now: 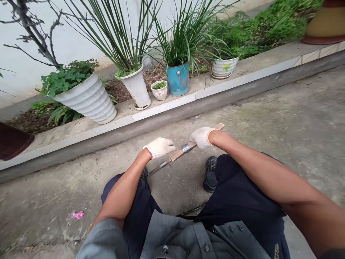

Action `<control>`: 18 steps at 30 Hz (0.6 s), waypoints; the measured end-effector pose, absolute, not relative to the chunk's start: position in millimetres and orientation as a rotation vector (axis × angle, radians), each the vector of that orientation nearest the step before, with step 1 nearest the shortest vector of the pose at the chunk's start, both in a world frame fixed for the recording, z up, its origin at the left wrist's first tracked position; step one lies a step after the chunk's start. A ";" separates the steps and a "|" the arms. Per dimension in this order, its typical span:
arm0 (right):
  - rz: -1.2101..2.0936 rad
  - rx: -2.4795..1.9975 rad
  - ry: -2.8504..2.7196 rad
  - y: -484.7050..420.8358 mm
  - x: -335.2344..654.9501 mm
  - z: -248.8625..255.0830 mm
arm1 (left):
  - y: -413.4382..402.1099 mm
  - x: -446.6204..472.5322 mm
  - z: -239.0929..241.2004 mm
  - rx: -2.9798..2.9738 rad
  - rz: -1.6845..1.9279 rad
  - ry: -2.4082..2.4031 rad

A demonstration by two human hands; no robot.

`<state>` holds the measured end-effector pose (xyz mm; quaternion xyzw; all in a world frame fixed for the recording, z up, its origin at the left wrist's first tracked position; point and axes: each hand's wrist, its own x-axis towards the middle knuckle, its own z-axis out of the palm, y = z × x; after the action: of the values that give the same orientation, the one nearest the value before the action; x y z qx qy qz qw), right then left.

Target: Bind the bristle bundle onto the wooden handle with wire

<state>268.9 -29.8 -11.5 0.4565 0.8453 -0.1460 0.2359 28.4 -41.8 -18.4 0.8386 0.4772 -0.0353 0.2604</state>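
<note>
A long wooden stick (pixel 176 155) slants across the space between my knees, its thinner end low at the left by my shoe. Silvery wire (pixel 185 148) is wound around its middle, and a second shiny binding (pixel 163 164) circles the thinner part. My right hand (pixel 201 137), in a white knitted glove, is closed around the stick just beyond the middle winding; the far end sticks out past it. My left hand (pixel 159 147), gloved too, is closed in a pinch just above the stick between the two bindings. What its fingertips hold is too small to make out.
Ahead runs a tiled ledge (pixel 164 110) with potted plants, among them a ribbed white pot (pixel 88 99) and a blue pot (pixel 178 79). A small pink object (pixel 78 215) lies on the concrete at the left. My dark shoes (pixel 210 174) stand either side of the stick.
</note>
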 end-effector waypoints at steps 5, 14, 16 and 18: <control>-0.434 1.186 2.373 -24.0 280.6 -13.5 | -38.0 29.1 -21.7 2.345 -0.084 1.286; -1.085 1.376 2.612 -15.6 293.5 7.2 | -39.0 26.8 -29.6 2.008 0.264 1.165; -1.027 1.518 2.614 -12.9 288.6 10.1 | -41.5 31.1 -31.0 1.977 0.269 1.216; -0.836 1.677 2.589 -8.9 282.2 9.2 | -44.0 35.4 -32.2 2.028 0.254 1.233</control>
<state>282.2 -8.9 9.2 0.5246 0.8098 -0.2613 -0.0274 35.4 -44.0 -32.2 0.7899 0.4803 0.0989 0.3682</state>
